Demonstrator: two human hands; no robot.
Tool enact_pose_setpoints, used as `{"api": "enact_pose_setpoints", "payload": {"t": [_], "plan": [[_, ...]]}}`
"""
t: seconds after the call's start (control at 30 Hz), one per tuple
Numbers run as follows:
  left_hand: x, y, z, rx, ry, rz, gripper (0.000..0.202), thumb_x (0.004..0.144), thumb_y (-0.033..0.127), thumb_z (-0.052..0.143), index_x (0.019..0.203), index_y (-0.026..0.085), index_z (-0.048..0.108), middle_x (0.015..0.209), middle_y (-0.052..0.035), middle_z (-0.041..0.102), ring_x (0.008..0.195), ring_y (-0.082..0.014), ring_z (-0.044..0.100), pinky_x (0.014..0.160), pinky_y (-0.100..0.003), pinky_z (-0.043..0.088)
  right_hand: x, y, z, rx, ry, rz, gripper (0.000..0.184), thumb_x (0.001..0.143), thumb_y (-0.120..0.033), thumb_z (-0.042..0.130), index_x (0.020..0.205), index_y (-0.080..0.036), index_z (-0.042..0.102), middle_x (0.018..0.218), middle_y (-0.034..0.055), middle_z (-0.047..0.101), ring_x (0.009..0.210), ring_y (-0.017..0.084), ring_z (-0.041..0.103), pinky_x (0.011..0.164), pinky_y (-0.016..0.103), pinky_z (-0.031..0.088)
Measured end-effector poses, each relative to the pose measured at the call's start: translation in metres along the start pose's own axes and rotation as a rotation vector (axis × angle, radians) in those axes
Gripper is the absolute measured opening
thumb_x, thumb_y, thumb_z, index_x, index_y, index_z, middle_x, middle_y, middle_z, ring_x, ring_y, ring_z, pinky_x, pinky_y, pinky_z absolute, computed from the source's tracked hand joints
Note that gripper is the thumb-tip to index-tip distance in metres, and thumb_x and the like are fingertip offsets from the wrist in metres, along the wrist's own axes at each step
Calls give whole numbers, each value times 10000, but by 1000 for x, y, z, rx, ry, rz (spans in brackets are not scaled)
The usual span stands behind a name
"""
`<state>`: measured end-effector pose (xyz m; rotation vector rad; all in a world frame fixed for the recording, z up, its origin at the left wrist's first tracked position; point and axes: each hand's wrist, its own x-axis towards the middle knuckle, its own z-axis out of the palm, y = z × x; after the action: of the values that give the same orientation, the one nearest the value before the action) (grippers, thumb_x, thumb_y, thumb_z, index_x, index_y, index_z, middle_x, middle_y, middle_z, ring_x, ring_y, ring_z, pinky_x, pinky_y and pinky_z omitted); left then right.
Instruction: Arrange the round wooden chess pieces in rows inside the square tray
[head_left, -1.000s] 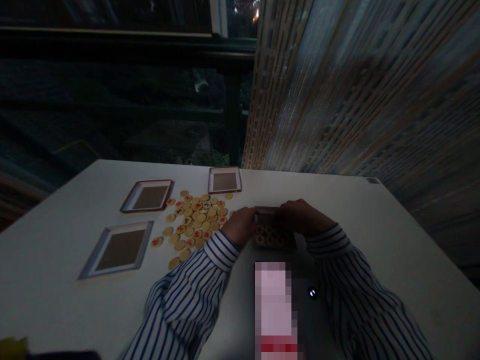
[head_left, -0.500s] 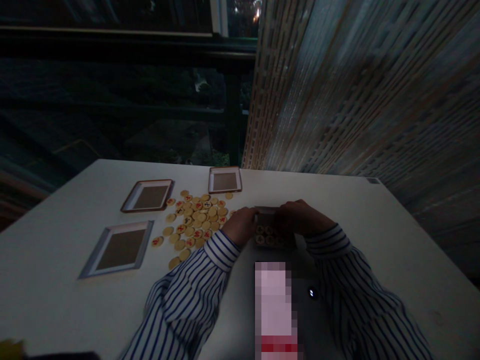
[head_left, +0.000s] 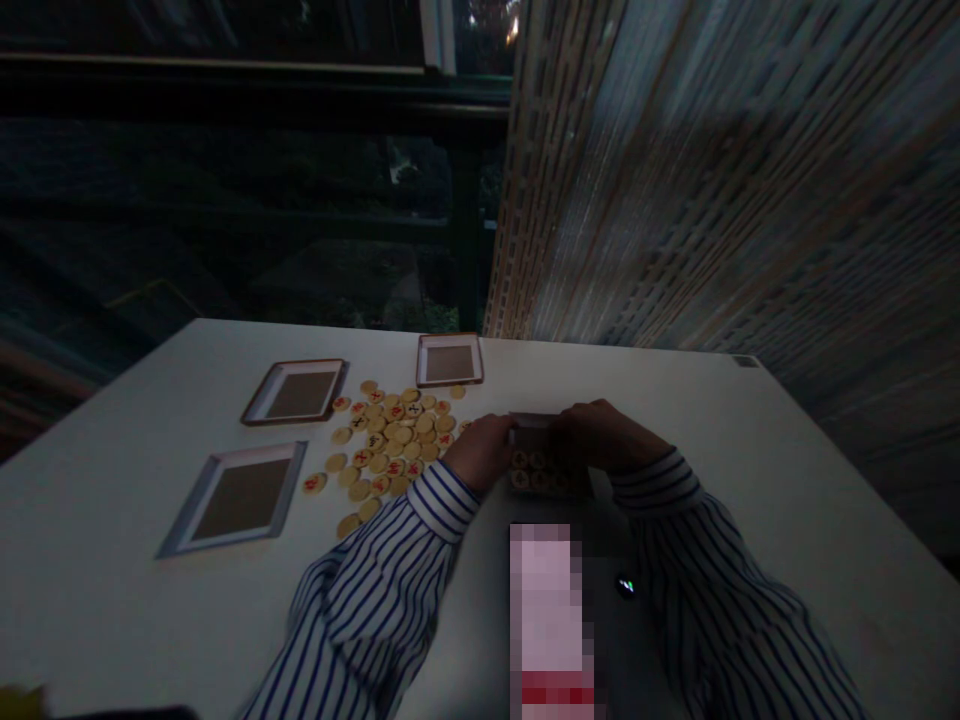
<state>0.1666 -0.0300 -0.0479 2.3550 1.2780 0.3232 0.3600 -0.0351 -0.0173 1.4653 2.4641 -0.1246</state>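
Note:
A small shallow box (head_left: 529,434) lies in shadow between my hands. Rows of round Chinese chess pieces (head_left: 520,479) fill its near part. My left hand (head_left: 484,452) is closed on the box's left edge, its fingertips at the far left corner. Over the right side of the box, my right hand (head_left: 609,436) has its fingers bent down and closed; shadow hides whatever is in them. Just left of my left hand, loose wooden Chinese chess pieces (head_left: 401,436) lie in a heap, some showing red or dark characters, others blank side up.
On the white table (head_left: 750,480) stand three shallow trays: a grey-edged one (head_left: 166,535), a brown-rimmed one (head_left: 245,408) and a smaller one (head_left: 420,366) behind the heap. A phone-like lit screen (head_left: 551,610) is near me. A curtain (head_left: 637,200) hangs behind the table.
Both hands stay in nearly the same place on the box. The small glowing spot beside the lit screen looks different. The heap and trays have not moved.

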Motion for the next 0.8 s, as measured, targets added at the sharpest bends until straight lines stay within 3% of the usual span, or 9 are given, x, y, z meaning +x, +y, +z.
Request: {"api": "enact_pose_setpoints", "payload": {"t": [0.3,0.43,0.8], "plan": [[1,3,-2,-13,-19,-12,363,750,124,453,1090,144,579,1022,-101,628,969,-189,566,853,-302,431,-10,12,-9,70,75,42,270,757,-268,505,992,-224,630,933,51,673,865,184,603,746,283,402],[1,1,-1,-12,-22,-22,374,752,134,456,1108,157,566,1038,-90,623,966,-183,564,849,-302,431,-13,19,-8,51,110,54,258,754,-226,485,960,-220,640,927,48,668,857,186,599,738,285,406],[0,2,-2,-13,-27,-2,390,744,127,460,1120,145,562,1040,-97,622,975,-184,560,860,-299,426,-15,23,-7,102,31,198,288,782,-248,456,996,-236,649,920,66,677,837,190,615,691,272,428]]}}
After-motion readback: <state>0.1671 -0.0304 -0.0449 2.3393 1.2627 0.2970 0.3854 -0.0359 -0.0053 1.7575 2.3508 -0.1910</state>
